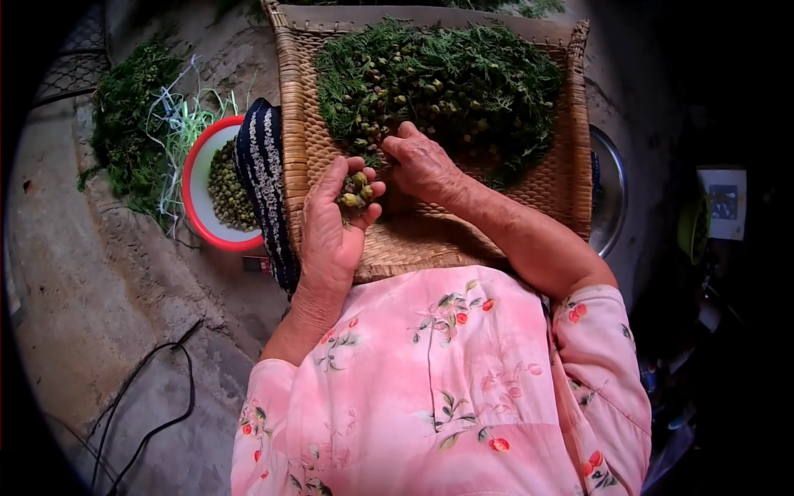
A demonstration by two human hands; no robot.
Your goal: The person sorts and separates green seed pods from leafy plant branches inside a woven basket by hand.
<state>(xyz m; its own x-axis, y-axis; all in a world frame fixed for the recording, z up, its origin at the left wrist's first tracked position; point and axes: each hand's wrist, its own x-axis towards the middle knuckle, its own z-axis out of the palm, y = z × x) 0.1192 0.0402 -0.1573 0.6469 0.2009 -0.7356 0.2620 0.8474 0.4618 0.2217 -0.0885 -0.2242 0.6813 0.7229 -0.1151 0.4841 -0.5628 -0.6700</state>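
Over bskt [430, 238], L hand [329, 227] cups grn cones [356, 195].

The basket [300, 107] lies before me, sprigs [513, 70] and cones [438, 85] heaped in its far part. My right grip [426, 169] sits at the heap's near edge; my left grip [331, 223], with cones in it, is over the basket's near left. Left of the basket stands a bowl of cones [199, 178], a cloth [263, 174] between them; farther left lie strings [194, 124] and more sprigs. Right of it, partly hidden, is a basin [615, 178].
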